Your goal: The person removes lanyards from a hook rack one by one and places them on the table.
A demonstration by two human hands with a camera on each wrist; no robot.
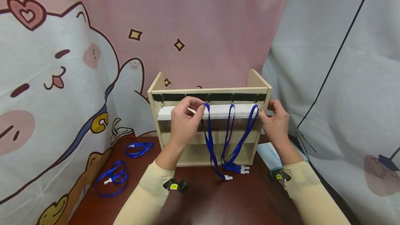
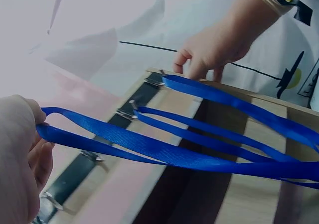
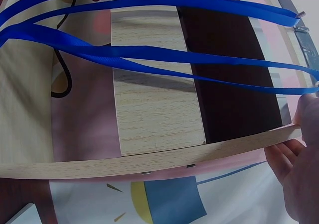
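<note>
My left hand (image 1: 184,119) pinches the top loop of a blue lanyard (image 1: 209,138) close to the middle hook of a black hook strip (image 1: 220,97). In the left wrist view that loop runs from the fingertips (image 2: 39,115) across the rack. Two more blue lanyards hang from the hooks to the right, one narrow (image 1: 229,131) and one at the far right (image 1: 248,127). My right hand (image 1: 277,119) grips the right side panel of the wooden rack (image 1: 154,114); in the right wrist view its thumb and fingers lie on either side of the panel edge (image 3: 239,143).
Two loose blue lanyards, one coiled (image 1: 139,149) and one tangled (image 1: 114,180), lie at the left of the dark table (image 1: 212,204). A pale box (image 1: 269,155) lies beside the rack's right side. Printed cloth (image 1: 215,30) hangs behind and at both sides.
</note>
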